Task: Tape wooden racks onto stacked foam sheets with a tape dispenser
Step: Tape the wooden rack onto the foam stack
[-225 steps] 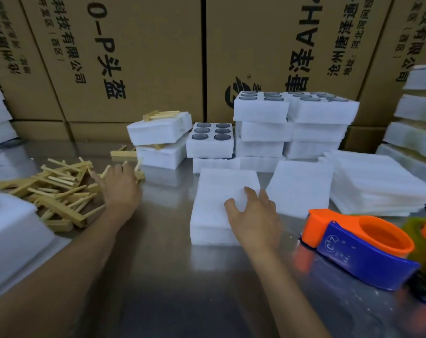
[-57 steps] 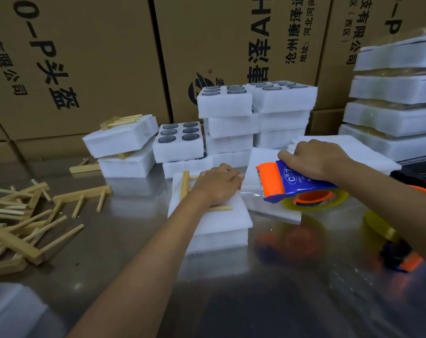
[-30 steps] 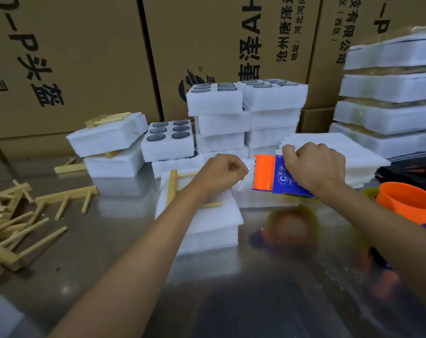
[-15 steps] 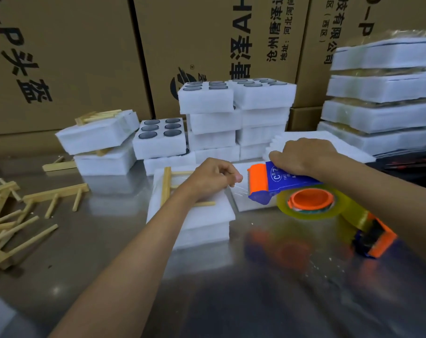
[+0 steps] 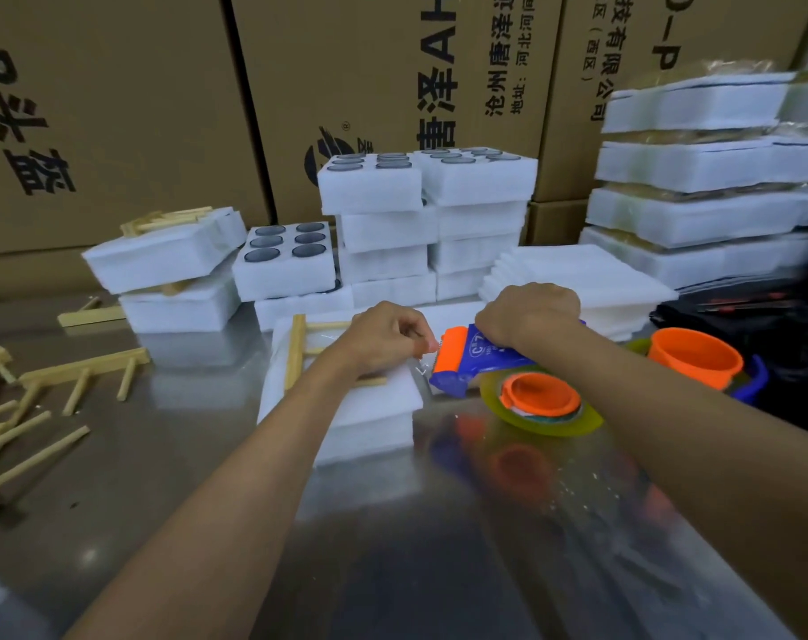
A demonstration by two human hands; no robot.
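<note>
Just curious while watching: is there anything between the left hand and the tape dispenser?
Head view: the left hand nearly meets the tape dispenser; between them only a narrow gap, apparently crossed by clear tape.

Blue-and-orange tape dispenser (image 5: 473,362); white foam sheets (image 5: 346,408); pale wooden rack (image 5: 300,353); seemingly yellowish tape roll (image 5: 543,408)

Bare table (image 5: 198,455) lay open in front; foam blocks (image 5: 379,224) walled the back, loose wooden racks (image 5: 32,408) cluttered the left.
</note>
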